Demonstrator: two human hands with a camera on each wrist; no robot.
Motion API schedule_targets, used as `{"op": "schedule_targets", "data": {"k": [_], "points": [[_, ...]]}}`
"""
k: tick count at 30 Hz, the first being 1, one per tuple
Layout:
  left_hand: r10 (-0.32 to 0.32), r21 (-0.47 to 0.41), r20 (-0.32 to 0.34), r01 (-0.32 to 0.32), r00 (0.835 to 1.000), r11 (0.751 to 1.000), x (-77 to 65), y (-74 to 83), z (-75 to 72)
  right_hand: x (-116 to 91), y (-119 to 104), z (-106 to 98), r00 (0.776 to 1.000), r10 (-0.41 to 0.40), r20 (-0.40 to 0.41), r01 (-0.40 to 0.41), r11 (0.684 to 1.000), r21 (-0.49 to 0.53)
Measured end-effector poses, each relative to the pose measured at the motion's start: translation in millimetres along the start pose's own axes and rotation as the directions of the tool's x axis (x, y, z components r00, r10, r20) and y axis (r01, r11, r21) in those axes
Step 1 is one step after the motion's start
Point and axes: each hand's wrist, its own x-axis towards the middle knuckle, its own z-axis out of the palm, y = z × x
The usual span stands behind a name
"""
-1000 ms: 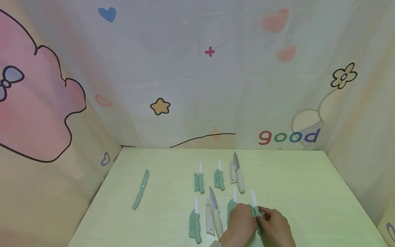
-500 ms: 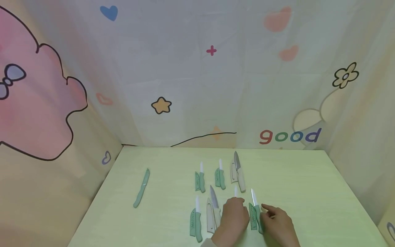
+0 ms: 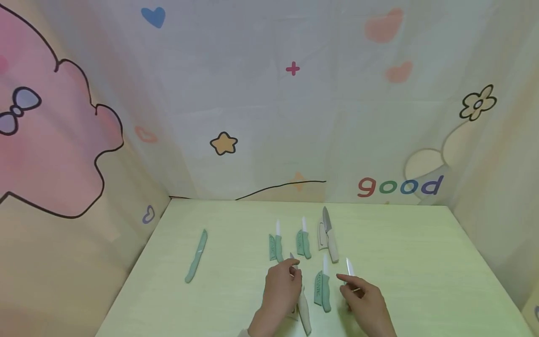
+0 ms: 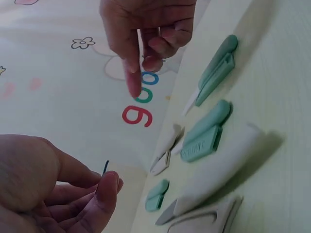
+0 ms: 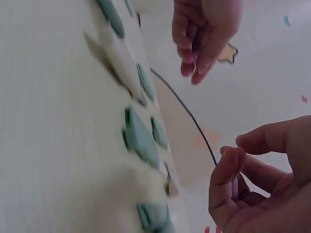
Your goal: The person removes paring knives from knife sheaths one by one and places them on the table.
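Note:
My left hand (image 3: 281,288) hovers over a cream-handled knife (image 3: 304,311) and its cream sheath (image 4: 204,221). Its fingers are loosely bent, with nothing between them. To the right lies a green-handled knife with a white blade (image 3: 326,292), beside its green sheath (image 3: 318,288). My right hand (image 3: 367,302) hangs above the rightmost knife, whose white blade (image 3: 349,266) shows past the fingers; its handle and sheath are mostly hidden. The right fingers are relaxed and hold nothing. In the left wrist view, both hands appear raised off the table.
Behind are two green knives (image 3: 279,247) (image 3: 306,245) beside their sheaths, and another cream knife (image 3: 331,241) next to its sheath. A sheathed green knife (image 3: 196,257) lies alone at the left of the table (image 3: 421,262). A printed curtain (image 3: 261,93) surrounds the table.
My left hand has left the rightmost knife and moved left, over the cream knife, uncovering the second green knife. My right hand has let go of the rightmost knife and lifted slightly.

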Motion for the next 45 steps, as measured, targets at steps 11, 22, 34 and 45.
{"op": "schedule_targets", "data": {"k": [11,22,34,45], "points": [[-0.032,0.058,-0.022,0.033,0.999,0.998,-15.7,-19.1,-36.3,-14.9,-22.3,59.6,0.950,-0.152,0.272,0.087,0.968,0.237],[-0.082,0.135,-0.112,0.097,0.990,0.986,-28.1,-55.8,-75.1,-18.8,-51.5,110.4,0.846,-0.276,0.457,0.046,0.891,0.452],[-0.136,0.218,-0.184,0.176,0.973,0.960,-35.6,-81.4,-101.5,-16.7,-71.1,157.8,0.821,-0.330,0.465,0.028,0.839,0.544],[-0.133,0.308,-0.191,0.188,0.972,0.933,-28.9,-109.9,-136.7,-9.5,-81.8,202.5,0.823,-0.266,0.503,-0.062,0.836,0.545]]}}
